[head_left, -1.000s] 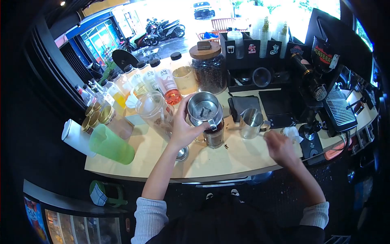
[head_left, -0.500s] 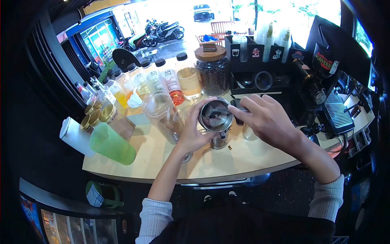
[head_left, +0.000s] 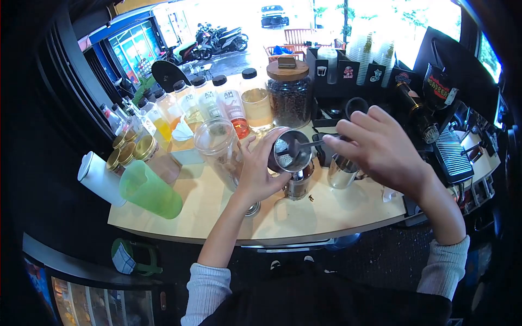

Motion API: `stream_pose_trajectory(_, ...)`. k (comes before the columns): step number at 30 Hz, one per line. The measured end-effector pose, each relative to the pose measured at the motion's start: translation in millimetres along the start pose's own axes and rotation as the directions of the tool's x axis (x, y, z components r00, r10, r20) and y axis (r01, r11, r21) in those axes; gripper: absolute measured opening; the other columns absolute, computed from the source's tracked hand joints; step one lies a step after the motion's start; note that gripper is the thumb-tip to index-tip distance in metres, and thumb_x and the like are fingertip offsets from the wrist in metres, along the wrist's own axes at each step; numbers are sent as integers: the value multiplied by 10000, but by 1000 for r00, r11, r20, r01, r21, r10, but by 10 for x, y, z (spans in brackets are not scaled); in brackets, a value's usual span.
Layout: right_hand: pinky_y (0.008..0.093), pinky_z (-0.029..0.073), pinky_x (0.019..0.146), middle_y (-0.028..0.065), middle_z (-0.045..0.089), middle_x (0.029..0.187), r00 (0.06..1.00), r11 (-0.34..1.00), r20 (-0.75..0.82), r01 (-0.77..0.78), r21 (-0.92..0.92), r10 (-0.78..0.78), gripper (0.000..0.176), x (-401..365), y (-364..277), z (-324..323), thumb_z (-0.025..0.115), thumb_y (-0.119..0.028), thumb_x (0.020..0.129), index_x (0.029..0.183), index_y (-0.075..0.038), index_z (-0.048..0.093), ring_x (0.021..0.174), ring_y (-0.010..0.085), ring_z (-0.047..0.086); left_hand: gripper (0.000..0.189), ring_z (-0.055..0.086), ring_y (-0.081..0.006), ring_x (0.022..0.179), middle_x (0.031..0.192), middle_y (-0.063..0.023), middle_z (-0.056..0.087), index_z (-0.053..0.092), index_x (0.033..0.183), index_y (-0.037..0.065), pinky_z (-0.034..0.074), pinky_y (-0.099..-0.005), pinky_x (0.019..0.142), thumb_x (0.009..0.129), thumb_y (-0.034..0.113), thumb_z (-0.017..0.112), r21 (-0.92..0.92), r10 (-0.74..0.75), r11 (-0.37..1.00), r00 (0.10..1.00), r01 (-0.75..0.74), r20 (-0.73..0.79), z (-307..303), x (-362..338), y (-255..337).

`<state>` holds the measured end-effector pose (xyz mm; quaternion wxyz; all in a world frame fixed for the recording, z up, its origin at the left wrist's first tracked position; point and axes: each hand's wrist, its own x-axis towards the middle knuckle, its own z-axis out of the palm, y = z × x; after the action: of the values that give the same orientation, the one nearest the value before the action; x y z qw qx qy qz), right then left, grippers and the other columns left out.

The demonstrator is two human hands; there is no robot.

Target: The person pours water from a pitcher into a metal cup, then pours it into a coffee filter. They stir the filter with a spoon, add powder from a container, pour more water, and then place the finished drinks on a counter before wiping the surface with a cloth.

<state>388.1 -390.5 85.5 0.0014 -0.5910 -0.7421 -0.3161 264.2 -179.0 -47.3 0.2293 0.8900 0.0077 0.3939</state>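
Above the pale counter (head_left: 283, 220), left hand (head_left: 260, 175) grips metal cup (head_left: 296, 158), tilted further than before, right hand (head_left: 383, 151) pinching thin-handled utensil (head_left: 314, 144); motorbikes (head_left: 220, 42) outside.

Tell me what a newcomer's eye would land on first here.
Likely mid-counter, where the left hand holds a tilted metal cup and the right hand holds a thin-handled utensil in it. Next, perhaps, the bright green pitcher toward the left end, then the large wooden-lidded jar of dark beans at the back.
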Motion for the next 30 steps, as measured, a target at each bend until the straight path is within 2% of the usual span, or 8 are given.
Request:
stream_pose_trajectory(8, 296, 401, 673, 23, 524, 829, 1000, 989, -2, 0, -151, -1, 70, -54, -122, 259, 599, -107, 750, 770, -47, 631, 812, 148, 530, 819, 497, -221, 1194, 1257, -81, 548, 409, 1320, 126, 192, -491, 1046, 578, 237, 738, 193, 23, 980, 993, -46, 116, -62, 121, 132)
stream_pose_trajectory(10, 285, 430, 664, 24, 525, 815, 995, 1000, 95, -4, -25, 7, 61, -53, -161, 265, 603, -108, 750, 732, -54, 625, 786, 139, 547, 817, 500, -222, 1191, 1254, -81, 550, 409, 1317, 126, 195, -490, 1044, 577, 234, 736, 192, 18, 981, 993, -40, 114, -42, 100, 117)
stream_pose_trajectory(15, 292, 470, 701, 34, 525, 805, 995, 996, 52, -79, -50, 82, 45, -85, -112, 298, 590, -93, 745, 756, -58, 614, 779, 147, 564, 812, 512, -224, 1176, 1250, -84, 551, 408, 1308, 126, 197, -487, 1042, 571, 226, 734, 172, 24, 984, 995, -40, 93, -24, 91, 105)
stream_pose_trajectory(18, 314, 471, 699, 44, 526, 812, 997, 996, 47, -59, 68, 55, 58, -82, -143, 281, 580, -86, 747, 789, -57, 607, 784, 166, 573, 812, 528, -227, 1154, 1234, -92, 560, 405, 1306, 124, 197, -485, 1041, 573, 231, 738, 179, 37, 982, 993, -56, 108, -34, 95, 106)
stream_pose_trajectory(24, 358, 481, 651, 82, 515, 815, 967, 954, -4, -251, 162, 255, 178, -228, -2, 161, 591, -63, 713, 884, -24, 561, 759, 245, 586, 800, 529, -247, 1135, 1175, -112, 589, 429, 1290, 110, 198, -476, 1047, 584, 276, 767, 128, -76, 990, 992, 63, 102, -79, 113, 106)
stream_pose_trajectory(26, 373, 480, 647, 100, 512, 810, 948, 920, -7, -307, 246, 318, 178, -307, -1, 124, 585, -43, 749, 923, -24, 556, 762, 278, 585, 798, 528, -274, 1127, 1141, -116, 603, 449, 1277, 100, 214, -459, 1048, 582, 303, 783, 66, -57, 996, 997, 54, 49, -75, 113, 51)
stream_pose_trajectory(28, 377, 477, 644, 116, 523, 821, 857, 786, 41, -489, 377, 514, 142, -395, -7, 117, 555, -46, 807, 948, -34, 563, 777, 293, 589, 793, 528, -282, 1123, 1134, -118, 604, 453, 1274, 95, 241, -450, 1039, 585, 304, 785, 38, -83, 996, 995, 81, 53, -86, 130, 23)
stream_pose_trajectory(30, 372, 470, 638, 121, 524, 823, 843, 763, 12, -493, 418, 538, 135, -520, 4, 171, 543, -28, 817, 951, -34, 563, 763, 295, 584, 789, 528, -291, 1119, 1128, -120, 604, 458, 1271, 90, 268, -441, 1031, 587, 305, 787, 8, -109, 994, 992, 109, 61, -68, 148, -36)
